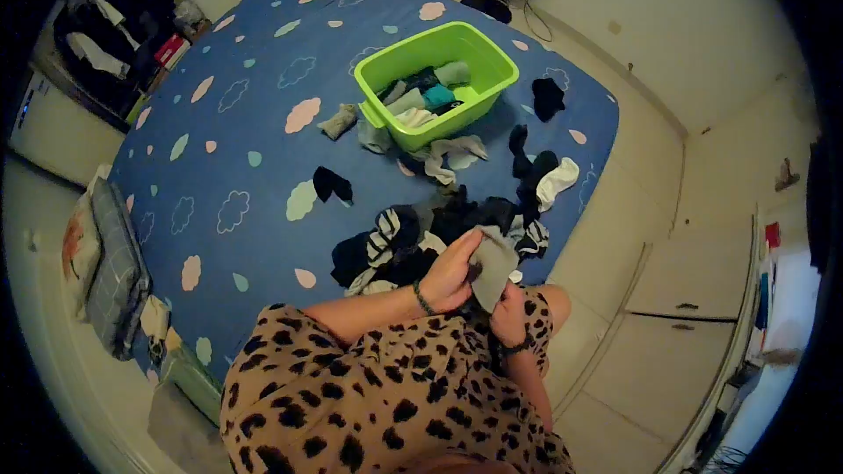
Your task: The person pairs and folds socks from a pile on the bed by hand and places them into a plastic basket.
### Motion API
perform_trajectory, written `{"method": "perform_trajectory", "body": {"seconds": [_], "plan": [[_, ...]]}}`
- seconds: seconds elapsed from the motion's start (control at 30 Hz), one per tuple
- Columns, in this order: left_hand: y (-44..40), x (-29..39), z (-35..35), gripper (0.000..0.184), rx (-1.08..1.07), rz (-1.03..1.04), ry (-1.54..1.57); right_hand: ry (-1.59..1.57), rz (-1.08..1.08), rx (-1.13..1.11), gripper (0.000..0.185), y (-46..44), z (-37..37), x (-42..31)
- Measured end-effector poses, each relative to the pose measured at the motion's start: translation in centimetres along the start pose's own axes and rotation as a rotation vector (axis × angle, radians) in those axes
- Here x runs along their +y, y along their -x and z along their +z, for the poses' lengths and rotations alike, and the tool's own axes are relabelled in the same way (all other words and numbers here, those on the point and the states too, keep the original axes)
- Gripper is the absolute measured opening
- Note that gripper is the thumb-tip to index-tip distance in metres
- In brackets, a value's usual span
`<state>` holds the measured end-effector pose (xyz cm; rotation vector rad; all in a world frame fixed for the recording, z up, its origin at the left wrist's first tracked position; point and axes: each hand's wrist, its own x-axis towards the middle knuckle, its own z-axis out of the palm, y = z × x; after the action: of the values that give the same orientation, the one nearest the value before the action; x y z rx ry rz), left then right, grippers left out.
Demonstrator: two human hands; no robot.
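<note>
A grey sock (494,263) is stretched between my two hands, just above my lap. My left hand (450,274) is closed on its upper left side, near a dark patch. Lower down and to the right, my right hand (509,318) grips the other end. Just beyond my hands lies a loose pile of dark, striped and white socks (408,237). Further off stands a green plastic tub (479,110) with several rolled or folded socks (408,104) inside, grey, dark, teal and white.
A blue cloud-patterned bedspread (246,123) lies under everything. Single socks lie apart: a black one (549,98), a white one (558,183), another dark one (332,184). A rolled beige sock (338,121) sits beside the tub. Pillows (114,263) line the left edge; drawers (676,369) stand right.
</note>
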<state>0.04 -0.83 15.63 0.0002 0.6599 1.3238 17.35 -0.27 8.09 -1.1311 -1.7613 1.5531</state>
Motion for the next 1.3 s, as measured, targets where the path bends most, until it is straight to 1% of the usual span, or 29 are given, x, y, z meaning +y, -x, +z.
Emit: {"method": "perform_trajectory", "body": {"seconds": [0.07,0.1,0.13,0.17,0.2,0.23,0.27,0.3,0.33,0.37,0.4,0.43,0.47,0.5,0.53,0.57,0.6,0.67,0.7,0.73,0.87,0.93,1.03,1.07,1.1,1.17,1.2,1.23,1.3], "plan": [[-2.4,0.5,-0.4,0.031,-0.047,-0.016,0.017,0.054,0.028,0.063,0.032,2.2,-1.3,0.3],[-3.5,0.8,-0.5,0.031,-0.087,-0.025,0.037,0.01,0.105,0.118,0.031,3.5,-2.0,-0.6],[-4.3,1.3,-0.1,0.026,-0.022,0.026,-0.05,-0.036,0.183,0.171,0.031,4.7,-2.5,-1.0],[-5.5,0.3,-1.1,0.026,-0.024,0.021,-0.052,-0.038,0.185,0.177,0.031,5.4,-2.7,-0.7],[-7.7,-1.3,-2.9,0.023,0.053,0.255,-0.391,-0.079,0.189,0.35,0.024,6.1,-2.7,-0.3],[-8.1,-1.9,-2.7,0.02,0.126,0.492,-0.728,-0.12,0.189,0.525,0.019,6.9,-2.9,0.3],[-7.5,-3.6,-2.6,0.014,0.166,0.788,-1.01,0.028,0.161,0.514,0.019,7.4,-3.9,2.1],[-6.7,-4.9,-2.5,0.018,0.022,0.994,-1.199,0.028,0.16,0.523,0.019,7.4,-3.8,1.6],[-5.0,-5.7,-2.0,0.019,-0.233,0.881,-1.341,-0.044,0.121,0.562,0.017,7.3,-3.5,0.6],[-3.0,-6.4,-1.5,0.025,-0.513,0.571,-1.367,-0.116,0.084,0.596,0.017,7.4,-3.1,0.1],[-2.1,-7.9,-1.9,0.028,-0.676,0.468,-1.394,-0.121,0.087,0.593,0.017,7.8,-3.2,1.0],[-1.2,-9.5,-1.9,0.029,-0.672,0.468,-1.329,-0.202,0.117,0.55,0.018,8.1,-3.5,2.3],[-0.9,-10.3,-2.4,0.03,-0.614,0.624,-1.372,-0.28,0.142,0.509,0.02,8.1,-3.8,3.6],[-0.6,-10.3,-2.3,0.031,-0.555,0.783,-1.408,-0.28,0.137,0.509,0.02,7.9,-3.5,2.4],[-0.9,-9.8,-2.1,0.031,-0.559,0.784,-1.409,-0.581,0.116,0.475,0.021,8.0,-2.9,0.2],[-1.1,-9.0,-2.0,0.032,-0.478,0.534,-1.359,-0.88,0.1,0.434,0.023,8.2,-2.6,-1.1],[-0.9,-8.8,-2.1,0.033,-0.39,0.286,-1.293,-0.878,0.112,0.436,0.023,8.5,-2.7,-1.4],[-1.1,-9.2,-3.3,0.032,-0.387,0.225,-1.32,-0.547,0.169,0.405,0.028,8.6,-3.0,-1.6],[-1.3,-9.4,-3.6,0.031,-0.386,0.17,-1.349,-0.549,0.169,0.408,0.028,8.8,-3.1,-1.0],[-1.1,-10.0,-3.9,0.025,-0.37,0.256,-1.325,-0.492,0.175,0.424,0.03,9.0,-3.1,0.0],[-2.1,-11.1,-5.6,0.019,-0.373,0.26,-1.274,-0.423,0.165,0.472,0.031,8.7,-2.7,1.7],[-2.6,-11.2,-6.3,0.016,-0.349,0.055,-1.029,-0.363,0.177,0.446,0.031,8.7,-2.6,1.2],[-2.9,-10.3,-6.2,0.015,-0.383,-0.031,-0.916,-0.216,0.161,0.407,0.032,8.4,-2.1,0.8],[-2.7,-10.1,-6.0,0.017,-0.394,0.002,-0.957,-0.133,0.135,0.406,0.034,8.5,-1.9,0.6],[-2.5,-9.8,-5.8,0.017,-0.409,-0.016,-0.952,-0.129,0.147,0.426,0.034,8.5,-1.8,0.3],[-2.3,-9.5,-5.4,0.022,-0.331,-0.066,-0.962,0.24,0.088,0.337,0.036,8.1,-2.0,-0.7],[-2.3,-9.2,-5.3,0.025,-0.325,-0.049,-1.012,0.314,0.045,0.34,0.033,7.7,-2.0,-1.3],[-2.4,-9.3,-5.6,0.025,-0.321,-0.047,-1.016,0.31,0.043,0.338,0.033,7.6,-1.8,-1.2],[-2.3,-9.7,-6.2,0.027,-0.347,0.063,-1.063,0.314,0.009,0.368,0.025,7.5,-1.6,-0.8]]}}
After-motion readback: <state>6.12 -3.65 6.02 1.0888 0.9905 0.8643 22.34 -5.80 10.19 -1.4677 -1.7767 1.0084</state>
